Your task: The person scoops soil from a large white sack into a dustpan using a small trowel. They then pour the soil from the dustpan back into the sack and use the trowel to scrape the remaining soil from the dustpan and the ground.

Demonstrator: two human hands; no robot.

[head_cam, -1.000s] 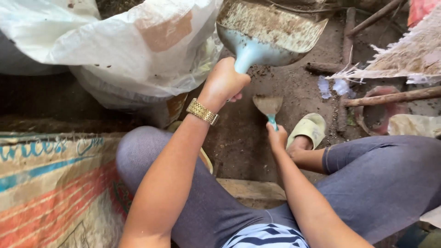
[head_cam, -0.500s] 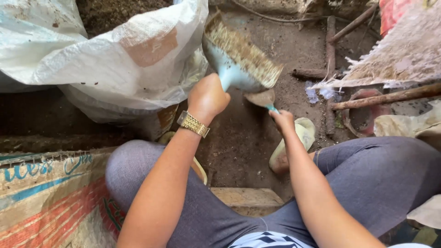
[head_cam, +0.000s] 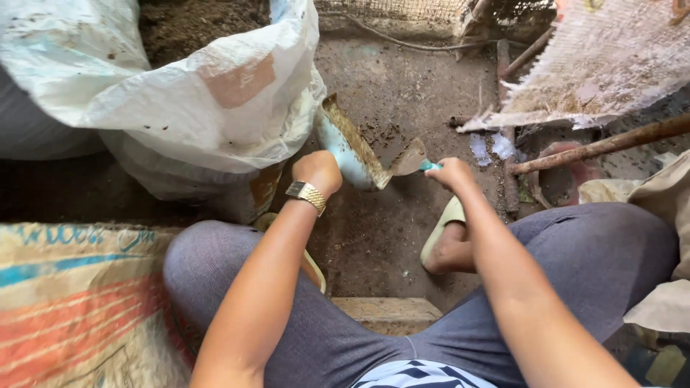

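While beside the sack (head_cam: 215, 108): scoop (head_cam: 348, 147) rim against trowel (head_cam: 410, 159).

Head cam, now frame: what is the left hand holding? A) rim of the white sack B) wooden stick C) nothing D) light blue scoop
D. The left hand, the one with the gold watch on its wrist, has its grip closed on the handle of the light blue scoop, which is tilted beside the white sack; the right hand holds a small trowel against the scoop.
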